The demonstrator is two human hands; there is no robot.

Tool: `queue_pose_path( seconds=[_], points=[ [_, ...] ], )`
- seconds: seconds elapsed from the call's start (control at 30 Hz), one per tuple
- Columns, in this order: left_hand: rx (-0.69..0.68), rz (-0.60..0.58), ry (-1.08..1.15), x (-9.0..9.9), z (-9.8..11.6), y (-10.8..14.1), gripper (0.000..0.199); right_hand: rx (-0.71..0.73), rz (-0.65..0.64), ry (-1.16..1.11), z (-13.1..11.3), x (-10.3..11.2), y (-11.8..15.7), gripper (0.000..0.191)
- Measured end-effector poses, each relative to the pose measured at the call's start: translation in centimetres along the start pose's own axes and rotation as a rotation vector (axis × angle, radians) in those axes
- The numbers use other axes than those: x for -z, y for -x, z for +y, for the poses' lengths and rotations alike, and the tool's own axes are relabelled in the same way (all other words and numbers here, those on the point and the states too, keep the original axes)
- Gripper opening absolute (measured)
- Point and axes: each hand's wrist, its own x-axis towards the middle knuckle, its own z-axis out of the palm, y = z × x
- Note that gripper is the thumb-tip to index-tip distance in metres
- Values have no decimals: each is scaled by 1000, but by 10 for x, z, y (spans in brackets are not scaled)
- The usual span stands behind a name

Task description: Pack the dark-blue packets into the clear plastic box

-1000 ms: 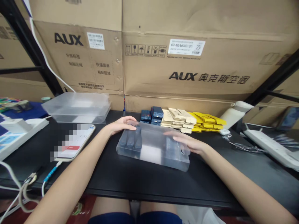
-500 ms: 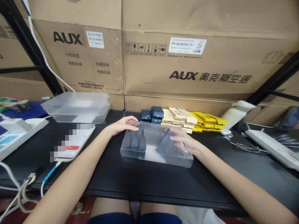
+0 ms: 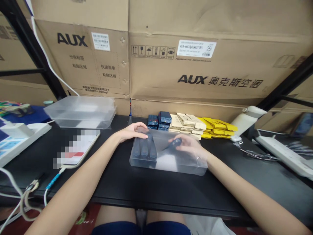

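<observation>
A clear plastic box (image 3: 168, 164) stands on the black table, in front of the packets. Three dark blue packets (image 3: 144, 150) lie side by side in its left part. My left hand (image 3: 135, 131) is closed on the box's back left edge, thumb inside and fingers behind. Inside the right half, my right hand (image 3: 187, 143) grips a dark blue packet (image 3: 174, 143) between thumb and fingers, raised and tilted. The box's right wall partly covers my right wrist.
Stacks of dark blue packets (image 3: 164, 120), beige packets (image 3: 187, 122) and yellow packets (image 3: 217, 126) stand behind the box. Empty clear boxes (image 3: 80, 112) and a phone (image 3: 81, 148) are at left. A white bottle (image 3: 249, 119) and power strip (image 3: 285, 155) are at right.
The packet in my right hand has been lifted and turned from its flatter position in the right half. The box and my left hand have shifted slightly right.
</observation>
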Motion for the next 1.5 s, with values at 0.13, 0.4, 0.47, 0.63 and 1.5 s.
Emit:
queue_pose_path(
  seconds=[0.13,0.4,0.47,0.63,1.5],
  points=[
    [-3,-23,-31,-8,2,0,45,38,5,113,-4,-6,3,30],
    [-12,-54,-40,-17,5,0,43,96,-79,252,-12,-9,8,39],
    [-10,-59,-38,-18,6,1,43,111,-114,280,-13,-10,8,40],
    [-10,-60,-23,-22,7,1,43,112,-126,335,-12,-15,9,50],
    [-23,-111,-50,-26,7,1,42,0,-245,56,-6,-31,10,52]
  ],
)
